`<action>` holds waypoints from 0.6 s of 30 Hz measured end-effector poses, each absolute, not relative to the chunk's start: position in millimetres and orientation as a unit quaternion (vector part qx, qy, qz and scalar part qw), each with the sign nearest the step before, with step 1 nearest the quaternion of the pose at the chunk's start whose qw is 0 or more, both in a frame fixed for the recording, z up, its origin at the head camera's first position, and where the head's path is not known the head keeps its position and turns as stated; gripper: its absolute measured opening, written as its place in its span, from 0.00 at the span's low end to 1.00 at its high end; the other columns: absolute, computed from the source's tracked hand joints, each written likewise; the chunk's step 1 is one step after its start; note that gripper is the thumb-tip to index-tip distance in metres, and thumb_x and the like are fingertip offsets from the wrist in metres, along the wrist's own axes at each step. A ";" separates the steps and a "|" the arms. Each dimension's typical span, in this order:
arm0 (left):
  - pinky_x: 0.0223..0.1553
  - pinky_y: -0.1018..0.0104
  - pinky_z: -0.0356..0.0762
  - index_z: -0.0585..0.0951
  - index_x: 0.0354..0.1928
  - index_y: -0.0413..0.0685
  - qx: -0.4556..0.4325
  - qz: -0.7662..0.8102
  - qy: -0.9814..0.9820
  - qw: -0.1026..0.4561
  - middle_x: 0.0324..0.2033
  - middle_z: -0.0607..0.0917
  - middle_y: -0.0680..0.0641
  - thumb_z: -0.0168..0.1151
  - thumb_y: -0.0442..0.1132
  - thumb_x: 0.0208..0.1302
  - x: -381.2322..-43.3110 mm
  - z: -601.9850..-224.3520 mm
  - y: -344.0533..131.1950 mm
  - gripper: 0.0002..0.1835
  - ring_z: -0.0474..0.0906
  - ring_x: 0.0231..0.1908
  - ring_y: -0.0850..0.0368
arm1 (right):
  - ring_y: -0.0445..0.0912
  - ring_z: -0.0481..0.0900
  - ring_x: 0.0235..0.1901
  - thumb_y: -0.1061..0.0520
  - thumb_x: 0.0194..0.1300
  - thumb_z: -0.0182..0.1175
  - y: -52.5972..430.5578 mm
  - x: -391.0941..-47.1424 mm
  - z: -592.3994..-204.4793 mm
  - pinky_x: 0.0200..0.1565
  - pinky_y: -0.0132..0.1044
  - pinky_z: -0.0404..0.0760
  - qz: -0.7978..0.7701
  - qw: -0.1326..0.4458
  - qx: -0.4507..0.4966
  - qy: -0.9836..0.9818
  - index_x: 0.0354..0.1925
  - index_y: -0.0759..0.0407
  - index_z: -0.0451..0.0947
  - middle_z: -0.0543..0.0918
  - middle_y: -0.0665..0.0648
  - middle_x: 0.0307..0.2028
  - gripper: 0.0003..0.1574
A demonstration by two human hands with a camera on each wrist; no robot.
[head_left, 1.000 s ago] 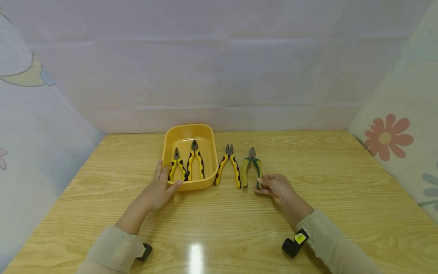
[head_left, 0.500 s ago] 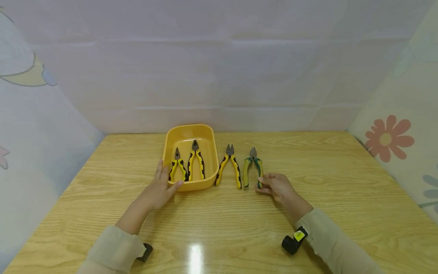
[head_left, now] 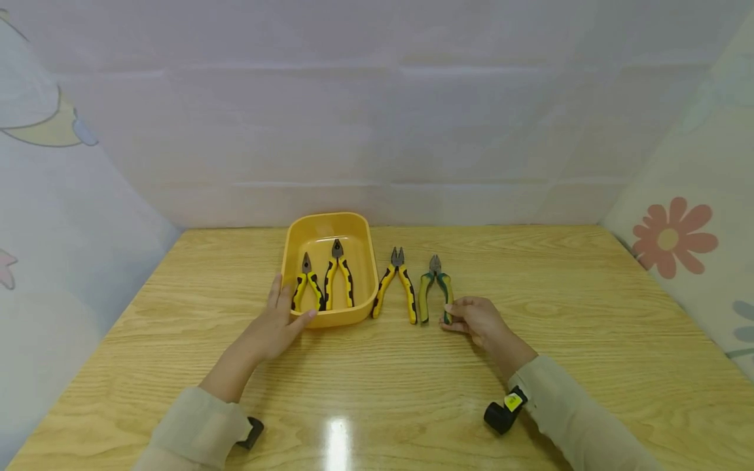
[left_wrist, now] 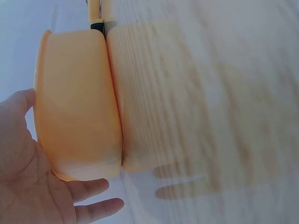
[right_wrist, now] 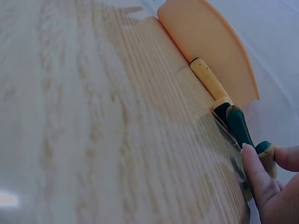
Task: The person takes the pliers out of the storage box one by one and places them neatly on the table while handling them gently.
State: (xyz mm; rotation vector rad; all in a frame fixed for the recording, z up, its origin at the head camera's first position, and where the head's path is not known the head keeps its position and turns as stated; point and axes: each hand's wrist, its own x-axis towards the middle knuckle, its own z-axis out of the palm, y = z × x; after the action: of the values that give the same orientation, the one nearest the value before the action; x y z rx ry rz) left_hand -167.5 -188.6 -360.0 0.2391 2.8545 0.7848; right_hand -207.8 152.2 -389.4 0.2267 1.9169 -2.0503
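In the head view my left hand (head_left: pixel 272 330) rests against the near left corner of a yellow plastic tray (head_left: pixel 344 318), its fingers along the side and thumb at the front rim. The left wrist view shows these fingers (left_wrist: pixel 93 189) fairly straight. Inside the tray lie two pairs of yellow-and-black pliers, a smaller pair (head_left: pixel 315 282) on the left and a longer pair (head_left: pixel 329 281) beside it. My right hand (head_left: pixel 480 322) pinches the right handle of the green pliers (head_left: pixel 446 288); their jaws point away from me. Between tray and green pliers lie other yellow-and-black pliers (head_left: pixel 406 284).
Everything sits on a wood-grain table (head_left: pixel 377 386), near its back edge. A pale wall covering (head_left: pixel 377 131) rises behind, and patterned panels stand at both sides. Each wrist wears a small black camera, such as the right one (head_left: pixel 501 417).
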 end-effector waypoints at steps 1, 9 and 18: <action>0.49 0.41 0.58 0.38 0.65 0.37 0.080 0.263 0.958 0.086 0.62 0.24 0.42 0.37 0.61 0.61 -167.5 -360.0 -188.6 0.43 0.53 0.55 0.30 | 0.45 0.78 0.25 0.69 0.61 0.46 152.3 -207.8 -389.2 0.35 0.35 0.77 -0.717 0.163 0.080 0.673 0.41 0.83 0.62 0.74 0.60 0.26 0.14; 0.49 0.40 0.58 0.38 0.65 0.38 0.079 0.263 0.958 0.085 0.62 0.24 0.41 0.37 0.61 0.61 -168.1 -360.0 -188.5 0.43 0.52 0.56 0.30 | 0.46 0.78 0.25 0.69 0.60 0.49 154.6 -209.5 -390.9 0.36 0.35 0.77 -0.713 0.156 0.078 0.679 0.38 0.81 0.65 0.74 0.61 0.27 0.12; 0.49 0.40 0.58 0.37 0.65 0.38 0.077 0.262 0.958 0.087 0.62 0.24 0.42 0.37 0.61 0.61 -168.7 -360.6 -188.8 0.43 0.51 0.56 0.31 | 0.46 0.77 0.27 0.67 0.59 0.51 157.6 -211.6 -390.2 0.38 0.36 0.76 -0.713 0.170 0.076 0.675 0.39 0.80 0.66 0.74 0.61 0.28 0.14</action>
State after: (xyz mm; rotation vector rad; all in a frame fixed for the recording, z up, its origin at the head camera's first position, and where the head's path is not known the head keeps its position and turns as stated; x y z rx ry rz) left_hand -168.7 -188.8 -360.6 0.2301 2.8531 0.7816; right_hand -211.6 157.6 -390.2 0.2146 1.9187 -2.0265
